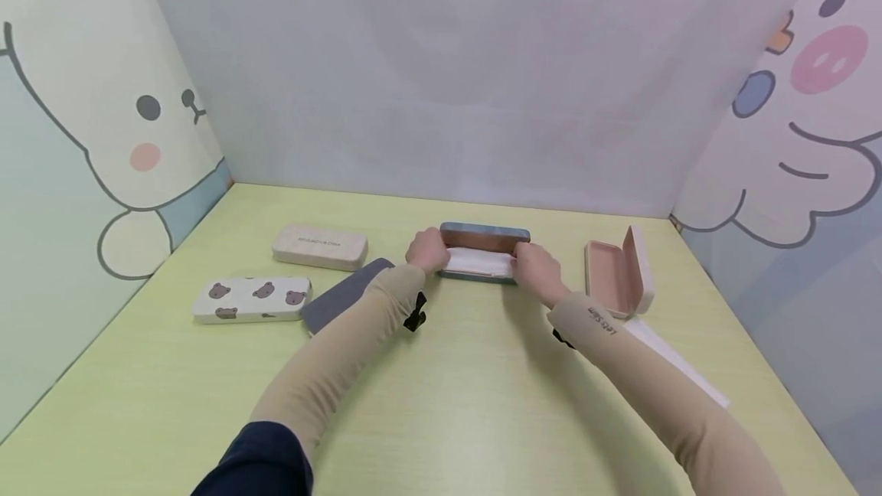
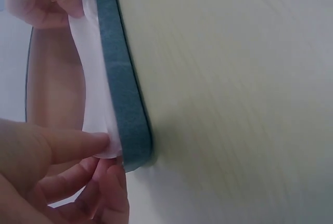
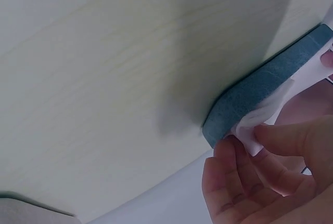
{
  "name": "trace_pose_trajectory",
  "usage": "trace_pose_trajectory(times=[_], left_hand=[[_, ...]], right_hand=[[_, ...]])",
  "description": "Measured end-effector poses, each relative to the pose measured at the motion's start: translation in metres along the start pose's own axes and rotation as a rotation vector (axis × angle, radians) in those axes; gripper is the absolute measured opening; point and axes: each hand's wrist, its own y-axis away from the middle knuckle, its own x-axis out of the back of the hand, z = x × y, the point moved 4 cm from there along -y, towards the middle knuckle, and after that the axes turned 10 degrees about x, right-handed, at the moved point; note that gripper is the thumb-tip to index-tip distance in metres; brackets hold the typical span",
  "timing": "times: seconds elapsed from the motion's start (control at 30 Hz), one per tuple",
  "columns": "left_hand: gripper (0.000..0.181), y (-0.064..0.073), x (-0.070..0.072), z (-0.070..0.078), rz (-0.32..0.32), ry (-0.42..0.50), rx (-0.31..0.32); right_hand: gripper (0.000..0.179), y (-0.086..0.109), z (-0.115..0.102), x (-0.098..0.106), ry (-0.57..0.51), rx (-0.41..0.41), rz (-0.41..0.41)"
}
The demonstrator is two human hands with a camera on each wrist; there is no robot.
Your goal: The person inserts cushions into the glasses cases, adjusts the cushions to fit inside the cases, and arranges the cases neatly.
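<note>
- While we watch the centre of the head view, there's the white cloth (image 1: 481,261), lying in the open blue case (image 2: 124,78), and both hands are on it!
- The left hand (image 1: 427,251) pinches its left end, thumb on top; the right hand (image 1: 537,272) grips the right end between thumb and fingers; we see them apart, the cloth stretching between.
- Soft stuff, we reckon: light, floppy, hard to break, quick to crumple; the two ends look the best places to pinch.
- The case seems stiff and light by comparison, best held by its end walls, and its lid might swing if knocked.
- And the looks: a plain white strip, folded long, ruffled at the end by the right hand.
- Around it we get mottled blue outside, brownish lining inside, lid raised toward the top of the frame.
</note>
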Motion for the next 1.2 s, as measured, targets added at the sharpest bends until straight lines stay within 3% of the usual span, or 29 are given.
trace_pose_trajectory(times=[0.3,0.9,1.07,1.2], left_hand=[[0.021,0.001,-0.004,0.003,0.040,-0.031,-0.024],[0.019,0.003,-0.004,0.003,0.054,-0.020,-0.065],[0.018,0.003,0.002,-0.001,0.059,0.027,-0.083],[0.027,0.003,0.006,-0.008,0.030,0.085,-0.072]], right_hand=[[0.017,0.001,0.001,-0.003,0.014,0.002,0.015],[0.017,0.002,0.003,-0.002,0.045,-0.013,0.010],[0.020,0.005,0.005,0.002,0.039,-0.011,0.001],[0.020,0.007,0.008,0.003,-0.023,-0.019,-0.013]])
